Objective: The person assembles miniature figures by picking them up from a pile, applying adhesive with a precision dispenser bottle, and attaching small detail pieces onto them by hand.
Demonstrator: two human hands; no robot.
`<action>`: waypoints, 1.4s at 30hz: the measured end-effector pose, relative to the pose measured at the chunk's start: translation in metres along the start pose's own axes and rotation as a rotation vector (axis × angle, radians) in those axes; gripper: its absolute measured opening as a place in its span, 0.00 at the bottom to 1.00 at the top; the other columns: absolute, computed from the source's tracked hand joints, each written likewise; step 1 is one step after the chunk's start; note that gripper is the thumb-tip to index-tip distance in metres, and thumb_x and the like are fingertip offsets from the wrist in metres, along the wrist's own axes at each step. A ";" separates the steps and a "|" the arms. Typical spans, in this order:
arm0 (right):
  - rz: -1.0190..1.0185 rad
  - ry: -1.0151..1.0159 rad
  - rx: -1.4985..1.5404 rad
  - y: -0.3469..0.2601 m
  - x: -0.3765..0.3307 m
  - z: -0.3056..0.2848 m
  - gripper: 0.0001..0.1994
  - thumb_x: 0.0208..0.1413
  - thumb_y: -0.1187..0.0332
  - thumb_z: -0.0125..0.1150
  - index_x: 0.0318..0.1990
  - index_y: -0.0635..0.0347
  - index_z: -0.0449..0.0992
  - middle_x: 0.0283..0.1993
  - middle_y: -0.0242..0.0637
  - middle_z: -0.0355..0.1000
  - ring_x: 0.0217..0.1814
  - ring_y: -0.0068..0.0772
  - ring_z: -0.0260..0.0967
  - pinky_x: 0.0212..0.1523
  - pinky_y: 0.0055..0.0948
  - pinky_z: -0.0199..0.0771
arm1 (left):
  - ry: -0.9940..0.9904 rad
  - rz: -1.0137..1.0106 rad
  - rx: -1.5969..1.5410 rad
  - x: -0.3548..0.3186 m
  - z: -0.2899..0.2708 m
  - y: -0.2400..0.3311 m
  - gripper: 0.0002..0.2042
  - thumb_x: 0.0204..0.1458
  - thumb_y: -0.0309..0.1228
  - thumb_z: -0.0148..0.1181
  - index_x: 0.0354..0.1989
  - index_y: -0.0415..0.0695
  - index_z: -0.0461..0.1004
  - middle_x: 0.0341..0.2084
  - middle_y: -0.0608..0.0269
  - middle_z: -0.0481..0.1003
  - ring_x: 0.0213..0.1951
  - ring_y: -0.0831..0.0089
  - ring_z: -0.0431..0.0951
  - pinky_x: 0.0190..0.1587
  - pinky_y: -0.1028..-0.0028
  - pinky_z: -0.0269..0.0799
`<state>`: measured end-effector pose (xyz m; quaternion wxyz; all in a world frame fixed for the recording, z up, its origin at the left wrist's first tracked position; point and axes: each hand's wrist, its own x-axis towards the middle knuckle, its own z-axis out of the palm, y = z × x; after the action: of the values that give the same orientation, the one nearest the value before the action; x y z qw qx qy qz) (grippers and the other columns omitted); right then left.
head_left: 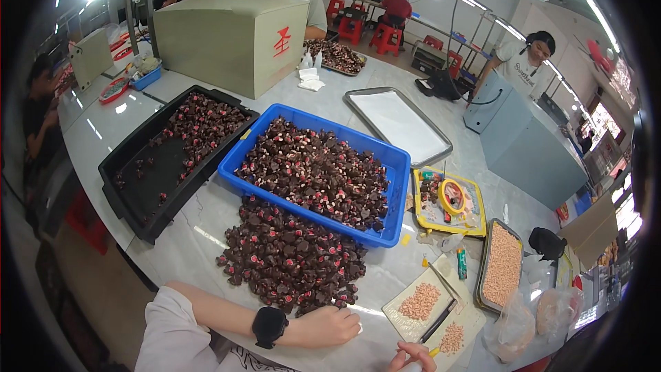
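Observation:
My left hand, with a black watch above it, is closed at the near edge of a heap of small dark brown pieces with pink-red spots. A bit of white shows at its fingertips, too small to name. At the lower edge my right hand is curled around a white, yellow-tipped tool, mostly hidden by the fingers and the frame edge. Beside it lies a pale board bearing two small piles of peach-coloured bits. A black pen-like tool rests between the piles.
Beyond the heap stands a blue bin full of similar dark pieces, touching a black tray. An empty metal tray, a yellow tray with tape and a tray of peach bits sit rightward. People work behind grey machine boxes.

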<state>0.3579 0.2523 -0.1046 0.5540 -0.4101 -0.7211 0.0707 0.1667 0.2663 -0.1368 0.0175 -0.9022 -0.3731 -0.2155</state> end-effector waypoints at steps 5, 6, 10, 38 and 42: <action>0.060 0.014 0.121 0.013 -0.010 0.006 0.13 0.51 0.73 0.54 0.40 0.64 0.56 0.25 0.43 0.69 0.24 0.33 0.65 0.27 0.29 0.67 | 0.033 -0.088 -0.047 -0.010 -0.027 0.005 0.11 0.42 0.31 0.55 0.34 0.41 0.70 0.25 0.68 0.66 0.26 0.76 0.67 0.23 0.80 0.63; 0.049 0.031 0.073 0.010 -0.008 0.008 0.14 0.51 0.72 0.53 0.40 0.64 0.56 0.25 0.44 0.69 0.24 0.32 0.65 0.27 0.28 0.67 | 0.119 -0.141 -0.100 -0.013 -0.043 0.008 0.10 0.41 0.31 0.55 0.33 0.42 0.69 0.24 0.67 0.65 0.26 0.76 0.68 0.23 0.79 0.63; 0.027 0.198 0.108 0.011 -0.012 0.022 0.14 0.52 0.71 0.52 0.40 0.66 0.54 0.25 0.43 0.69 0.24 0.31 0.64 0.27 0.26 0.66 | 0.274 -0.434 -0.181 -0.042 -0.084 -0.017 0.11 0.38 0.26 0.57 0.34 0.42 0.70 0.27 0.63 0.67 0.30 0.68 0.71 0.29 0.73 0.68; 0.073 0.107 0.105 0.018 -0.023 0.013 0.16 0.50 0.72 0.54 0.44 0.58 0.56 0.30 0.43 0.69 0.29 0.33 0.64 0.31 0.28 0.65 | 0.372 -1.173 -0.201 -0.138 -0.089 -0.062 0.14 0.41 0.16 0.54 0.38 0.38 0.64 0.32 0.56 0.65 0.31 0.68 0.68 0.30 0.77 0.65; 0.155 0.096 0.076 0.009 -0.019 0.010 0.19 0.52 0.65 0.55 0.45 0.56 0.52 0.30 0.40 0.67 0.29 0.31 0.60 0.31 0.28 0.63 | 0.508 -1.174 -0.284 -0.110 -0.110 -0.034 0.12 0.42 0.16 0.53 0.37 0.38 0.66 0.34 0.59 0.65 0.32 0.70 0.68 0.31 0.78 0.65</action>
<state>0.3546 0.2489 -0.1272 0.5958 -0.4463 -0.6567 0.1208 0.0329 0.1964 -0.0856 -0.1346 -0.4630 -0.7559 -0.4429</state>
